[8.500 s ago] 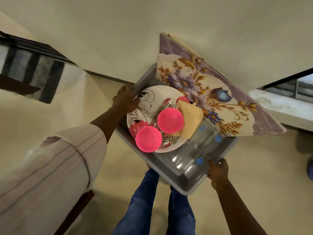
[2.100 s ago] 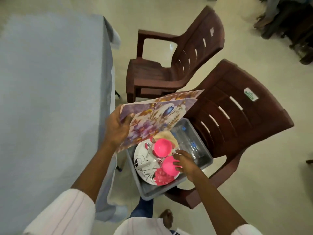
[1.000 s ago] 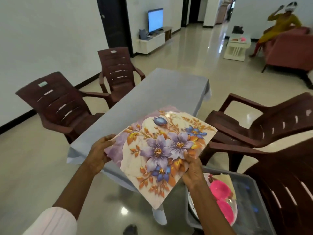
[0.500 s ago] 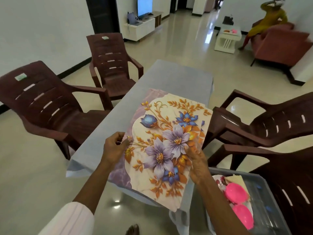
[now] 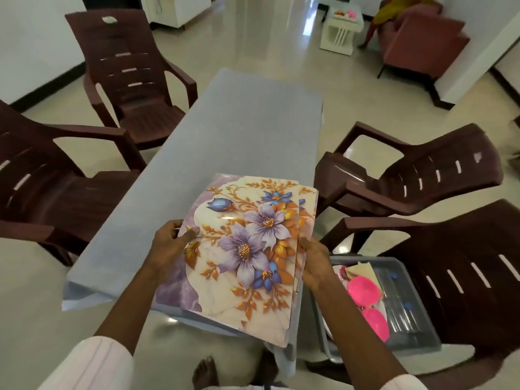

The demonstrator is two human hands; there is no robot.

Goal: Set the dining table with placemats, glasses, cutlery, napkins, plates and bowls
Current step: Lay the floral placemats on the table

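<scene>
Brown plastic chairs (image 5: 135,88) are standing on the glossy floor (image 5: 267,38); a white side table (image 5: 339,32) is sitting beside an armchair (image 5: 416,49)

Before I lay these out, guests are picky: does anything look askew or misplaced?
Nothing spilled or damaged. The placemats, held by the left hand and right hand, are fanned unevenly and overhang the near edge of the table. The grey tub of dishes sits on a chair.

Home dining room: table (image 5: 242,130), chairs (image 5: 132,77), sofa (image 5: 419,43)
</scene>
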